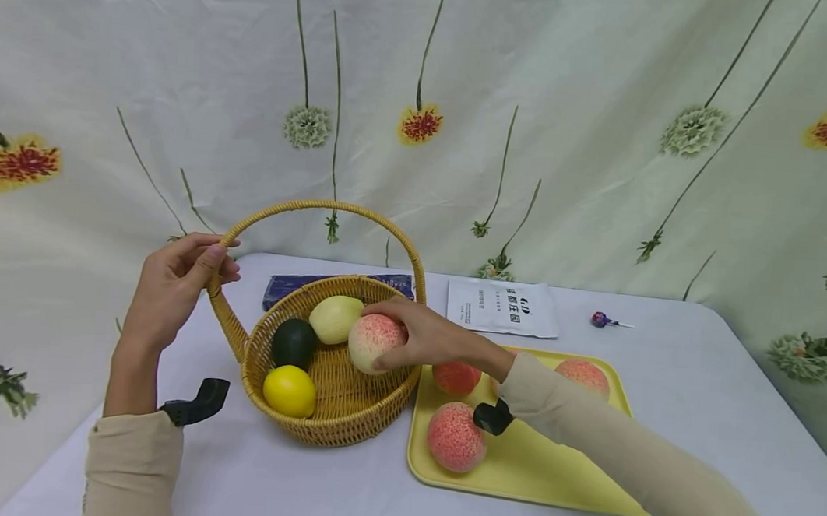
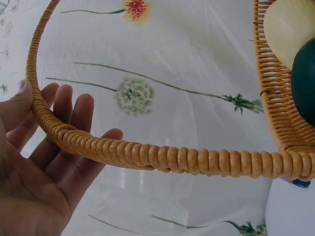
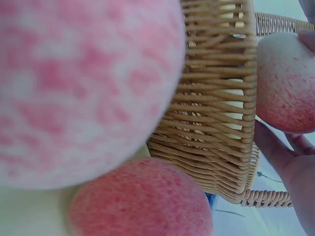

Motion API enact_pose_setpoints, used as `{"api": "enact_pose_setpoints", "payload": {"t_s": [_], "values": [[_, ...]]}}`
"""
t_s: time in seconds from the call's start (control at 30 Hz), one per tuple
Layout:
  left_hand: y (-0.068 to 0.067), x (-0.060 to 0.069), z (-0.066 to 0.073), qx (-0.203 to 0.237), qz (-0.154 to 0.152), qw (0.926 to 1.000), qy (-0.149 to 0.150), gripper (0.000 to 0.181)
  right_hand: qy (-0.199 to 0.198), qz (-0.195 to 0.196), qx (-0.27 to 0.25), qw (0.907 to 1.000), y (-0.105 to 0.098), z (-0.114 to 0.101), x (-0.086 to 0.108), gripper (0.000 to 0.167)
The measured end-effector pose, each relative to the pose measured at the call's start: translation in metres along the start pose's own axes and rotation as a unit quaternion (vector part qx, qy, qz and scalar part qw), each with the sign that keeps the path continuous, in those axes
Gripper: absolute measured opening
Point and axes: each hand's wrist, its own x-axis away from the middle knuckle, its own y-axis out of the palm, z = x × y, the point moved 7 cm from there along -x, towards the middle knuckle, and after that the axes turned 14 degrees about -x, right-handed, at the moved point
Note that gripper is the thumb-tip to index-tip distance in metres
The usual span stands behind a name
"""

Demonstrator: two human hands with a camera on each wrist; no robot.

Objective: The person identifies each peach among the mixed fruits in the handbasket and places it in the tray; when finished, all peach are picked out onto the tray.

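Note:
My left hand (image 1: 174, 280) holds the wicker basket's handle (image 2: 187, 158), thumb on one side and fingers behind it. In my right hand (image 1: 423, 335) is a pink-and-cream peach (image 1: 375, 343), gripped over the right side of the basket (image 1: 337, 433); the right wrist view shows this peach (image 3: 285, 83) beside the rim. Inside the basket lie a pale yellow-green fruit (image 1: 336, 319), a dark green avocado-like fruit (image 1: 293, 344) and a yellow lemon (image 1: 290, 392). To the right, a yellow tray (image 1: 549, 483) bears several peaches, among them a pink one (image 1: 456, 437) near its left edge.
Behind the basket lies a dark blue flat packet (image 1: 289, 289), partly hidden. A white printed pouch (image 1: 502, 308) is at the back, with a wrapped lollipop (image 1: 600, 319) to its right. A flower-patterned cloth (image 1: 567, 141) hangs behind the white table (image 1: 701, 398).

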Motion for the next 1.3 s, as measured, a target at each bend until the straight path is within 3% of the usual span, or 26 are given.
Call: {"api": "enact_pose_setpoints", "payload": {"t_s": [0.17, 0.5, 1.0, 1.3], "values": [[0.0, 0.0, -0.001, 0.001, 0.0, 1.0, -0.002, 0.029, -0.006, 0.005, -0.034, 0.9994, 0.0, -0.004, 0.008, 0.072], [-0.001, 0.0, -0.001, 0.0, 0.0, 1.0, -0.004, 0.03, 0.031, 0.025, -0.135, 0.99, -0.001, 0.004, 0.024, 0.071], [-0.001, 0.0, 0.001, 0.0, -0.001, 1.0, -0.004, 0.03, 0.005, 0.048, -0.133, 0.99, -0.006, 0.005, 0.042, 0.067], [-0.001, -0.001, 0.0, 0.005, -0.002, 1.0, -0.004, 0.029, 0.017, 0.061, -0.171, 0.9832, -0.009, 0.004, 0.055, 0.065]]}}
